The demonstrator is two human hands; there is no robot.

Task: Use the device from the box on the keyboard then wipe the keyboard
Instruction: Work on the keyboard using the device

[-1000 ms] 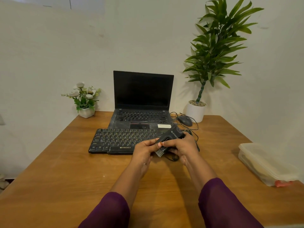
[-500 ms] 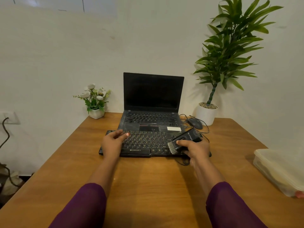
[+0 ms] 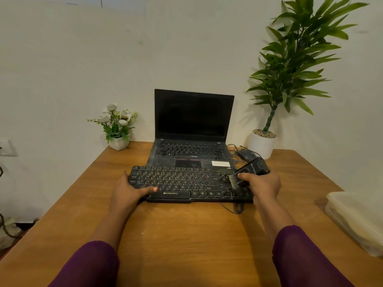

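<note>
A person's right hand (image 3: 262, 186) grips a small black handheld device (image 3: 250, 170) at the right end of a black keyboard (image 3: 182, 181), its fingers (image 3: 243, 176) curled round the body and the brush head (image 3: 233, 181) angled down onto the keys there; the left hand (image 3: 126, 190) rests flat on the keyboard's left end, fingers relaxed and thumb stretched along the front row, bracing it on the wooden tabletop (image 3: 186, 235). The device looks light, rigid and smooth-cased, best held round its middle as here, with soft bristles that should give under pressure; the keyboard looks light enough to slide, so the steadying palm seems wise, and its keycaps likely want a gentle touch. Room for sweeping lies open leftward along the rows. Behind the keyboard an open laptop (image 3: 192, 129) sits almost touching its rear edge, and a mouse (image 3: 246, 155) with loose wiring lies behind its right end, close to the device's tail. A cable (image 3: 234, 209) loops off the keyboard's front right corner, near the wrist. A lidded plastic box (image 3: 356, 220) stands well to the right of the keyboard, near the tabletop's edge
</note>
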